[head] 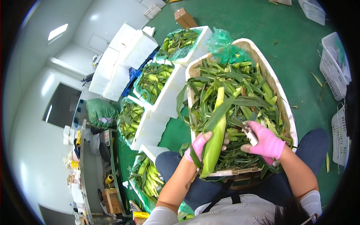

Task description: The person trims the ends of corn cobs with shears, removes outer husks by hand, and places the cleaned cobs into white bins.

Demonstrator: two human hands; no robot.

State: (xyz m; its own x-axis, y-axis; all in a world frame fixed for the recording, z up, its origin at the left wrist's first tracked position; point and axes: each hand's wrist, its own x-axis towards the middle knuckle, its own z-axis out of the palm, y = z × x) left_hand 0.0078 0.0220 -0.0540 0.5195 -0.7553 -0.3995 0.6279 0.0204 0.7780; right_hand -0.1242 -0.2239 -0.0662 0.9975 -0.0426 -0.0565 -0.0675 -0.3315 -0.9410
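An ear of corn in its green husk (215, 140) lies tilted in my left hand (200, 146), which wears a pink glove with pale fingertips. A long leaf still hangs from the ear across its upper part. Also gloved in pink, my right hand (265, 142) grips a small white-handled tool (251, 135); brown, dirty bits show at its upper end, and its exact kind is unclear. Both hands are above a large white plastic tub (287, 118) heaped with corn leaves and husks (233, 76). The tub stands between my knees.
White foam boxes (171, 90) of corn in green plastic liners line the left side. A crumpled green bag (220, 42) hangs at the tub's far end. White plastic baskets (333, 64) stand right. A cardboard box (185, 18) is beyond; a cluttered shelf (95, 168) is far left.
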